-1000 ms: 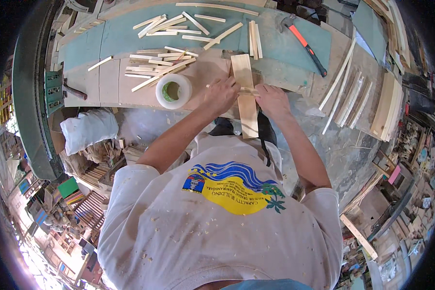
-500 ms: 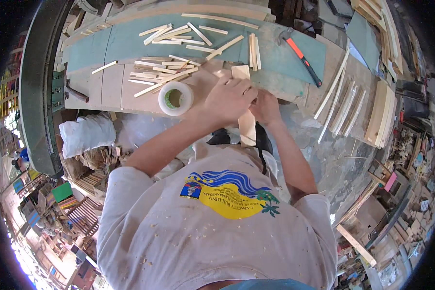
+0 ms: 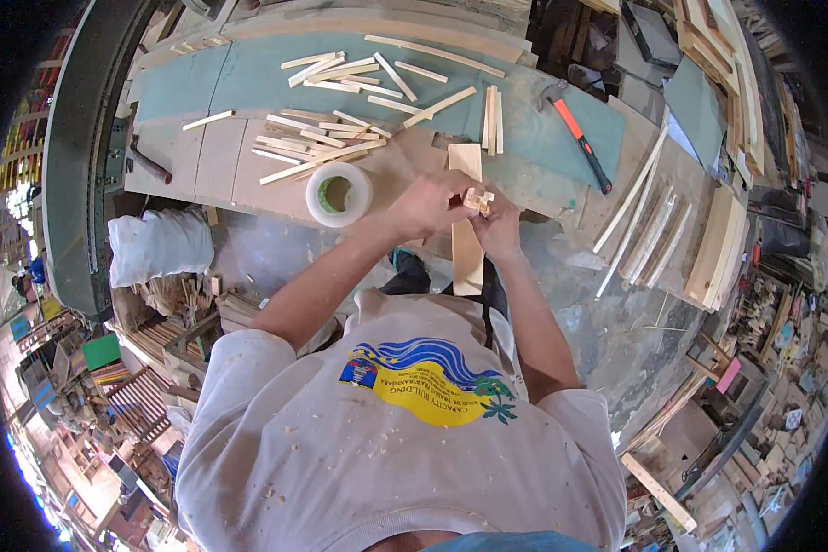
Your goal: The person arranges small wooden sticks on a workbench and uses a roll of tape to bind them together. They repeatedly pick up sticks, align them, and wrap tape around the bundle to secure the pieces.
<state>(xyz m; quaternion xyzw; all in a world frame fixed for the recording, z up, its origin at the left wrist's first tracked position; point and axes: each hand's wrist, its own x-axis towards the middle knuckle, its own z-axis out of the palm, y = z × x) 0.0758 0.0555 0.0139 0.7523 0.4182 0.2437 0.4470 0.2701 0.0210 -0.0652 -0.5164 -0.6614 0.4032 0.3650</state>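
My left hand [image 3: 428,204] and my right hand [image 3: 499,230] meet at the near edge of the workbench, fingers closed around a small bundle of wooden sticks [image 3: 477,201]. The cut ends of the bundle face up toward me. Beneath the hands a pale flat board [image 3: 467,262] juts from the bench toward my body. To the left of my left hand lies a roll of clear tape [image 3: 362,195]. Beyond it, loose wooden sticks [image 3: 315,138] are scattered in two groups on the bench.
A hammer [image 3: 575,133] with a red and black handle rests at the bench's right. Long wooden strips [image 3: 630,184] lean farther right. A dark machine column [image 3: 87,156] rises at the left, near a white sack [image 3: 161,247]. Green sheeting [image 3: 258,60] covers part of the bench [image 3: 221,166].
My hands have turned the bundle, so its stick ends now show between them. The left hand has drawn back slightly from over the board. The view has shifted a little.
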